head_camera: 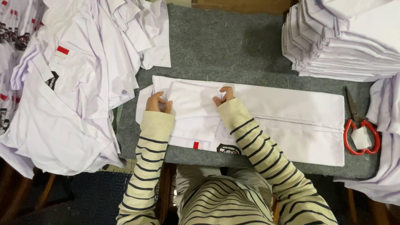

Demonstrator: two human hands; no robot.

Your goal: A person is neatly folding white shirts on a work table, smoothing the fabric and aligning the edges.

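Hands pinch the folded white cotton shirt (250, 112); left hand (157, 102) and right hand (223, 96) grip its left end; its long side runs rightward.

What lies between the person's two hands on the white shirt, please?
In the head view, only a folded white panel of the white shirt lies between the left hand and right hand; nothing else sits there.
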